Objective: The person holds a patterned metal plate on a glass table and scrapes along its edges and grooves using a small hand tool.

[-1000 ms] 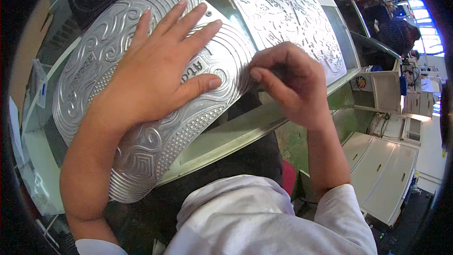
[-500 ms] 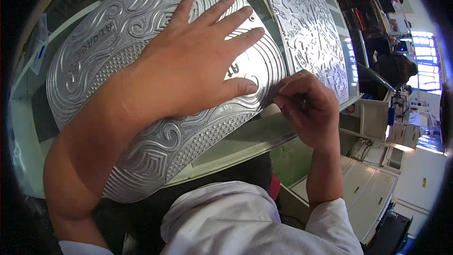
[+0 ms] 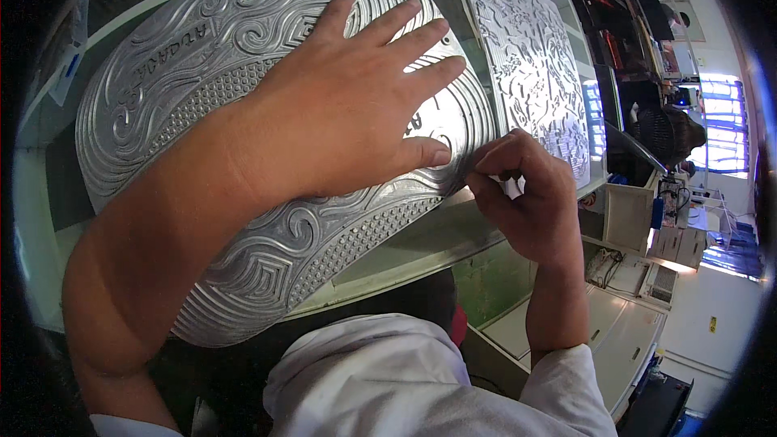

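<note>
A large curved silver metal plate (image 3: 279, 243), embossed with swirls, ridges and rows of small studs, lies on a glass-topped table. Across its middle my left hand (image 3: 348, 109) rests palm down with the fingers spread wide. My right hand (image 3: 530, 194) is at the plate's right edge, thumb and forefinger curled together in a pinch. What those fingertips hold, if anything, is too small or hidden to make out. My left hand and forearm cover part of the plate's pattern.
Beyond the plate's right side lies a rectangular embossed metal panel (image 3: 530, 65). The table's pale front rim (image 3: 380, 283) runs close to my body. White cabinets (image 3: 607, 324) stand to the right, and a person with dark hair (image 3: 676, 133) is farther off.
The view has shifted slightly. My right hand stays at the plate's edge, its pinch now showing a rounder gap between thumb and forefinger. My left hand remains spread on the plate.
</note>
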A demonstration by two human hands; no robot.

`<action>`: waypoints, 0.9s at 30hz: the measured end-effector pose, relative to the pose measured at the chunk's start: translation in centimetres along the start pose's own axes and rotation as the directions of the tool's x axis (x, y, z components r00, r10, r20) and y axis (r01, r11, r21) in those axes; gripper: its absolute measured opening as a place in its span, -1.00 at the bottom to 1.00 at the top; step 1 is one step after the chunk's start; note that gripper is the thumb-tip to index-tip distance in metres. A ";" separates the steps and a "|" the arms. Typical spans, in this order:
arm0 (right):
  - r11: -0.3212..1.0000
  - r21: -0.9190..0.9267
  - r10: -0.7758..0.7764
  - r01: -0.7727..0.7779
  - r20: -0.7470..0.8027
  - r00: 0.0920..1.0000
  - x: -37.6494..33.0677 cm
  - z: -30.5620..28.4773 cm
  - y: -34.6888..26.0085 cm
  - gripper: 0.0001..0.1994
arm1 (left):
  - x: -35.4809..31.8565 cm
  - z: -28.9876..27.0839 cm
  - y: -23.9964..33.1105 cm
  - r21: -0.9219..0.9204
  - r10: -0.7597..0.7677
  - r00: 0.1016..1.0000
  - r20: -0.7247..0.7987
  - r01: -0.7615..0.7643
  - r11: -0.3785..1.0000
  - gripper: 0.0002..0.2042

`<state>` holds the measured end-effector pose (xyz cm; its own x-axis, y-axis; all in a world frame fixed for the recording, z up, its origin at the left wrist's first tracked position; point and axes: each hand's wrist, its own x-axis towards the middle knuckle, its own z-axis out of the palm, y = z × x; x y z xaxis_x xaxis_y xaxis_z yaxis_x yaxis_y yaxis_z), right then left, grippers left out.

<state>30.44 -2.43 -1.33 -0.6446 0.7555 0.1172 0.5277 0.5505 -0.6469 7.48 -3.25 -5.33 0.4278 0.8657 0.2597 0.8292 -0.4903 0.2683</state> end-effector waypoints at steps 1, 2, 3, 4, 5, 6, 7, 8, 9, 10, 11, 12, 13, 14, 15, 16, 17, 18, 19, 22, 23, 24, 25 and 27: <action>0.999 -0.012 0.039 -0.039 0.004 0.999 0.1 -0.1 -0.3 -0.83 | 0.0 0.0 0.0 0.000 0.000 1.000 -0.006 0.000 1.000 -0.29; 0.997 -0.025 0.078 -0.078 0.007 0.997 0.2 -0.1 -0.5 -0.84 | -0.1 0.0 0.0 0.000 0.000 1.000 -0.012 0.000 1.000 -0.29; 0.997 -0.026 0.079 -0.079 0.006 0.997 0.3 -0.2 -0.6 -0.84 | -0.1 -0.1 0.0 -0.001 0.002 1.000 -0.013 -0.002 1.000 -0.29; 0.995 -0.032 0.099 -0.099 0.008 0.995 0.4 -0.3 -0.7 -0.85 | -0.2 -0.1 0.0 -0.003 -0.003 1.000 -0.005 0.003 1.000 -0.29; 0.992 -0.038 0.119 -0.119 0.009 0.993 0.5 -0.3 -0.7 -0.86 | -0.2 -0.2 0.0 -0.005 -0.008 1.000 0.002 0.008 1.000 -0.29; 0.992 -0.038 0.119 -0.119 0.008 0.993 0.7 -0.3 -0.7 -0.86 | -0.2 -0.3 0.0 -0.005 -0.007 1.000 0.002 0.007 1.000 -0.29; 0.984 -0.037 0.173 -0.173 -0.002 0.985 0.8 -0.2 -0.7 -0.86 | -0.3 -0.3 0.0 -0.005 -0.011 1.000 0.009 0.011 1.000 -0.29; 0.974 -0.034 0.225 -0.226 -0.013 0.974 1.0 -0.2 -0.6 -0.87 | -0.3 -0.4 0.0 -0.005 -0.014 1.000 0.016 0.015 1.000 -0.29; 0.974 -0.034 0.225 -0.226 -0.014 0.974 1.1 -0.1 -0.4 -0.87 | -0.3 -0.4 -0.1 -0.004 -0.013 1.000 0.015 0.013 1.000 -0.29; 0.968 0.027 0.252 -0.251 -0.019 0.968 1.1 -0.1 -0.1 -0.87 | -0.3 -0.4 -0.1 -0.002 -0.010 1.000 0.013 0.010 1.000 -0.28; 0.957 0.088 0.278 -0.275 -0.023 0.960 1.1 -0.1 0.0 -0.86 | -0.2 -0.4 0.0 0.000 -0.006 1.000 0.010 0.006 1.000 -0.27; 0.958 0.083 0.279 -0.276 -0.028 0.960 1.0 -0.2 0.0 -0.86 | -0.1 -0.5 0.0 -0.001 -0.001 1.000 0.005 0.001 1.000 -0.27; 0.958 0.084 0.279 -0.276 -0.033 0.960 1.1 0.0 0.0 -0.86 | -0.3 -0.5 0.0 0.004 -0.010 1.000 0.020 0.010 1.000 -0.27; 0.958 0.085 0.279 -0.276 -0.039 0.959 1.1 0.2 0.0 -0.86 | -0.4 -0.6 -0.1 0.010 -0.019 0.999 0.035 0.019 1.000 -0.27; 0.958 0.090 0.278 -0.273 -0.041 0.960 1.1 0.5 0.1 -0.86 | -0.5 -0.5 -0.2 0.015 -0.018 0.999 0.037 0.018 1.000 -0.27; 0.952 0.103 0.296 -0.290 -0.044 0.954 1.0 0.6 0.2 -0.87 | -0.5 -0.5 -0.3 0.013 -0.018 0.999 0.034 0.017 1.000 -0.27; 0.945 0.117 0.313 -0.306 -0.047 0.948 1.0 0.6 0.1 -0.88 | -0.6 -0.6 -0.4 0.011 -0.017 0.999 0.031 0.017 1.000 -0.27; 0.945 0.119 0.313 -0.306 -0.052 0.948 1.0 0.6 0.0 -0.88 | -0.7 -0.6 -0.5 0.014 -0.013 0.999 0.031 0.012 1.000 -0.27; 0.940 0.223 0.280 -0.260 -0.064 0.958 1.0 0.5 -0.2 -0.89 | -0.8 -0.9 -0.5 0.011 -0.018 0.999 0.048 0.018 1.000 -0.26; 0.845 0.518 0.288 -0.133 -0.231 0.929 -0.1 0.3 0.9 -0.91 | -0.8 -1.2 -0.5 0.005 -0.018 0.998 0.066 0.017 1.000 -0.25; 0.731 0.682 0.352 -0.020 -0.353 0.867 -0.7 0.5 1.9 -0.92 | -0.8 -1.2 -0.5 0.002 -0.022 0.997 0.073 0.022 1.000 -0.25; 0.727 0.686 0.350 -0.012 -0.357 0.866 -1.4 0.7 2.6 -0.92 | -0.8 -1.2 -0.6 0.011 -0.020 0.997 0.075 0.019 1.000 -0.25; 0.675 0.731 0.351 0.101 -0.439 0.827 -2.4 0.8 3.1 -0.91 | -0.6 -1.2 -0.5 0.003 -0.016 0.996 0.087 0.016 1.000 -0.25; 0.571 0.781 0.382 0.252 -0.525 0.761 -3.8 1.1 2.8 -0.91 | -0.5 -1.6 -0.4 0.007 -0.007 0.994 0.107 0.006 1.000 -0.25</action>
<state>33.81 -4.17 -4.43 0.0019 0.9714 0.2376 -0.2935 0.2277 -0.9285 6.35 -3.59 -4.12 0.4583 0.8747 0.1575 0.8341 -0.4845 0.2636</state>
